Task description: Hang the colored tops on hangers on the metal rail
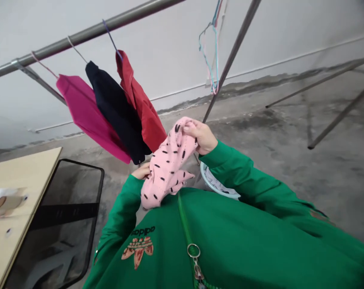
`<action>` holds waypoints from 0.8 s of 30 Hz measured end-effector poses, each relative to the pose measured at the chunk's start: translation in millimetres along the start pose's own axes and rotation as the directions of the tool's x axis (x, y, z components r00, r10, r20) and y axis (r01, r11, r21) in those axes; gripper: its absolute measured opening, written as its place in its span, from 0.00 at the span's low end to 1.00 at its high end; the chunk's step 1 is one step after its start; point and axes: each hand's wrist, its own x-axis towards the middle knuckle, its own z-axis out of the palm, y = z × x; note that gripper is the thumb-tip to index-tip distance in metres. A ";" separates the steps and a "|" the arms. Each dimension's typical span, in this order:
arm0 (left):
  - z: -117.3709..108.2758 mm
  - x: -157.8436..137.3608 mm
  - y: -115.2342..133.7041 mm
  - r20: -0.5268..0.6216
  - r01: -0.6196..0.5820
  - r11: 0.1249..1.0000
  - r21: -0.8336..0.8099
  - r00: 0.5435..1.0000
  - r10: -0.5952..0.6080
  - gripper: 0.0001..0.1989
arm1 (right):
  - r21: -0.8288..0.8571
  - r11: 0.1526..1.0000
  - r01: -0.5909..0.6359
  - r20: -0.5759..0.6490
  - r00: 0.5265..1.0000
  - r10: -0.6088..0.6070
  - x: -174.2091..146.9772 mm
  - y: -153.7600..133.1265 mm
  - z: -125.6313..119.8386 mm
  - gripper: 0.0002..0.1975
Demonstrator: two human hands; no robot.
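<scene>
A pink garment with black dashes is bunched up in front of my chest; its exact kind does not show. My right hand pinches its upper end between thumb and fingers. At its lower left side, my left hand grips the cloth, with most of the fingers hidden behind it. Just beyond the garment hang a red garment, a black one and a magenta one, each on a hanger.
The hangers hook over a metal rail. Light blue and pink hangers hang by a slanting pole. Below my right forearm is a pale blue basin with cloth inside. A wooden table and a black-framed chair stand left.
</scene>
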 end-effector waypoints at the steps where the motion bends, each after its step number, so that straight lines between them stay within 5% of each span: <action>1: -3.1 -5.4 4.2 -0.002 -0.003 1.000 0.029 1.000 0.003 0.27 | -0.002 1.000 -0.010 0.045 0.999 0.010 1.0 -7.6 9.6 0.19; 4: 5.7 -16.9 26.0 0.000 -0.141 0.986 0.089 0.990 0.141 0.41 | -0.043 0.997 -0.069 0.164 0.984 0.075 0.8 -16.5 42.6 0.16; 7: 29.0 -15.0 49.1 -0.100 -0.380 0.913 0.151 0.913 0.396 0.50 | -0.059 0.991 -0.123 0.239 0.962 0.134 -1.5 -11.6 70.9 0.17; 9: 35.2 -8.5 57.4 -0.222 -0.412 0.890 0.194 0.865 0.449 0.41 | -0.080 0.987 -0.141 0.275 0.948 0.158 -1.7 -11.8 78.9 0.19; 14: -2.0 -9.6 63.8 -0.308 -0.334 0.937 0.104 0.885 0.350 0.19 | -0.377 0.926 -0.003 0.498 0.842 0.206 12.6 -39.8 61.4 0.25; 16: -20.7 -19.8 73.9 -0.362 -0.385 0.916 0.113 0.843 0.398 0.18 | -0.575 0.787 0.222 0.609 0.759 0.230 21.7 -49.5 49.8 0.22; 18: -29.5 -33.3 90.7 -0.367 -0.426 0.893 0.147 0.814 0.449 0.18 | -0.722 0.497 0.481 0.650 0.717 0.251 29.1 -50.7 39.6 0.17; 21: -13.4 -53.9 116.8 -0.180 -0.361 0.906 0.221 0.898 0.402 0.18 | -0.805 -0.035 0.593 0.583 0.800 0.140 33.3 -36.7 28.1 0.14; 22: 0.0 -58.7 121.8 -0.076 -0.328 0.909 0.257 0.931 0.357 0.17 | -0.820 -0.143 0.554 0.551 0.832 0.066 32.6 -29.1 25.2 0.14; 24: 35.4 -61.8 122.5 0.128 -0.339 0.870 0.359 0.941 0.314 0.17 | -0.869 -0.190 0.456 0.475 0.878 -0.063 28.7 -12.2 20.7 0.15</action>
